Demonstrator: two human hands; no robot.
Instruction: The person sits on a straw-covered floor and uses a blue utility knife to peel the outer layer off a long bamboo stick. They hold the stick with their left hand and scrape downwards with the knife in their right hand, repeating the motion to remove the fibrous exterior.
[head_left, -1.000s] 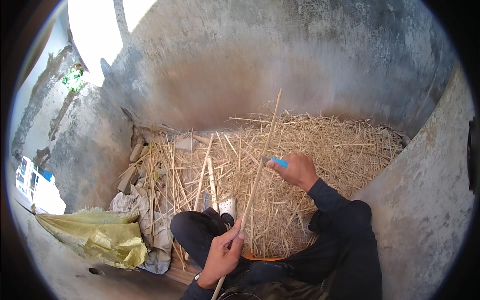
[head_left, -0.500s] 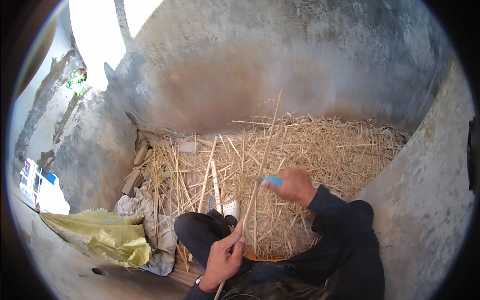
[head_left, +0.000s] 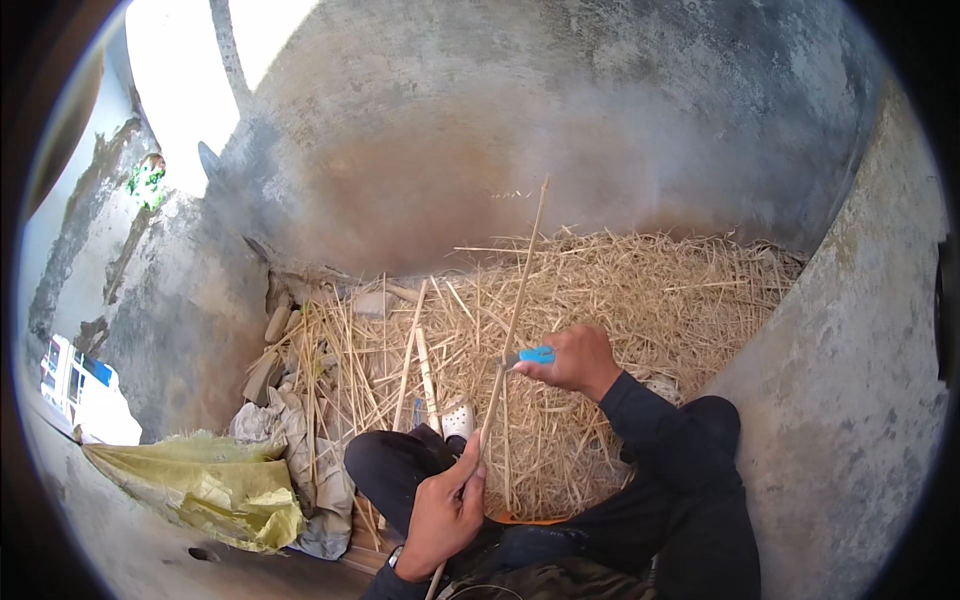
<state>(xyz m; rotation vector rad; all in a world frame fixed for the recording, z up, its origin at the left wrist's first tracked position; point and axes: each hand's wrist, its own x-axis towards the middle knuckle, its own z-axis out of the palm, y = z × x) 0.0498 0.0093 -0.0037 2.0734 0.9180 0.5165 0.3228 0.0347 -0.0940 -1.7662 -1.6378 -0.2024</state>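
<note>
My left hand (head_left: 447,510) grips the lower part of a long, thin bamboo strip (head_left: 520,285), its thumb lying along the side. The strip slants up and slightly right from near my lap, its tip in front of the wall. In my right hand (head_left: 582,360), closed around the blue handle, is a knife (head_left: 535,355). Its short grey blade meets the strip about midway along the length. Most of the handle is hidden by my fingers.
Pale shavings (head_left: 650,300) cover the floor before me, with longer strips (head_left: 412,350) at left. A white clog (head_left: 459,420) shows by my knee. A yellow sack (head_left: 200,485) lies at left. Concrete walls (head_left: 450,130) rise at the back and right (head_left: 840,350).
The knife and my right hand have shifted slightly left and are sharper now, where they were blurred. The strip still rests in my left hand, and the whole view has tilted a little.
</note>
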